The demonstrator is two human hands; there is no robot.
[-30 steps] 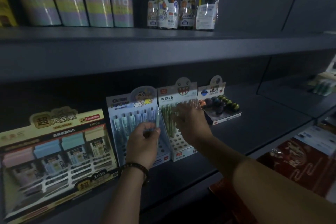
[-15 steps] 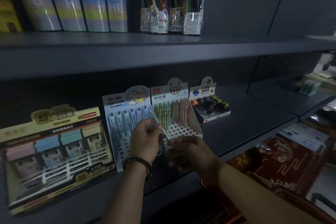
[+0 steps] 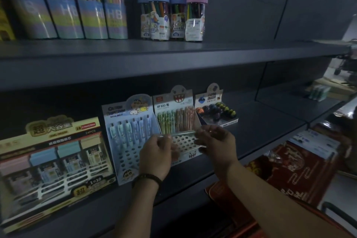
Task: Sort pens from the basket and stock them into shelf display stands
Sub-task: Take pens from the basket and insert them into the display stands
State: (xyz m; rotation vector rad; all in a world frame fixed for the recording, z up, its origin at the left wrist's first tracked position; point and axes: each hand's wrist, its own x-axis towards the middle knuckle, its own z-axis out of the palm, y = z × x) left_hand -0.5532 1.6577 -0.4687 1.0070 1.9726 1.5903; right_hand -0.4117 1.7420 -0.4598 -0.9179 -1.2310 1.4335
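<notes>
Now both hands hold one slim pale pen (image 3: 181, 133) level between them in front of the lower dark grey shelf (image 3: 260, 131): the left hand (image 3: 156, 152) pinches its left end, the right hand (image 3: 216, 141) pinches its right end, fingers curled. The pen hangs just before the white perforated cardboard stand with a toothy monster face (image 3: 173, 114), which carries green and orange pens in its back rows; its front holes look vacant. Beside it on the left stands the pale blue cartoon-printed pen stand (image 3: 123, 121), also with free front holes. Such a pen is probably light, stiff and rather smooth, so a pinch at mid-barrel should steer its tip best. Room is tight above, under the upper shelf edge (image 3: 135, 67), while the lower shelf's right end lies open. The basket cannot be identified with certainty.
</notes>
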